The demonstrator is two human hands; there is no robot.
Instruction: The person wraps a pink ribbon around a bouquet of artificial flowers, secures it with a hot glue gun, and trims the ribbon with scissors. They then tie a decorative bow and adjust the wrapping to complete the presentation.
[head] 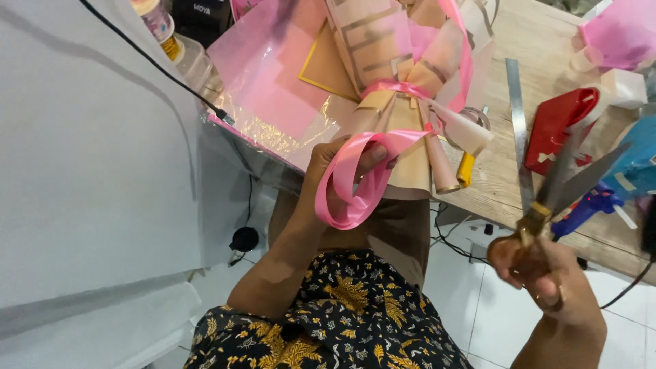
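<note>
The left hand [335,171] was closed on a loop of shiny pink ribbon [355,181] — its fingers [377,156] poked through the loop and pinched it. The ribbon ran up to a bouquet wrap of pink and tan paper [389,82], tied at the neck with the same pink ribbon. The bouquet wrap lay at the edge of the wooden table [506,164], at about 12 o'clock from the left hand.

The right hand [547,277] was at 4 o'clock from the ribbon, well apart from it. Its fingers were hooked in the handles of metal scissors with gold handles [557,188] — the blades stood open and pointed up to 1 o'clock.

Behind the scissors on the table lay a long metal ruler [517,116], a red plastic case [557,126] and a blue glue gun [615,181].
</note>
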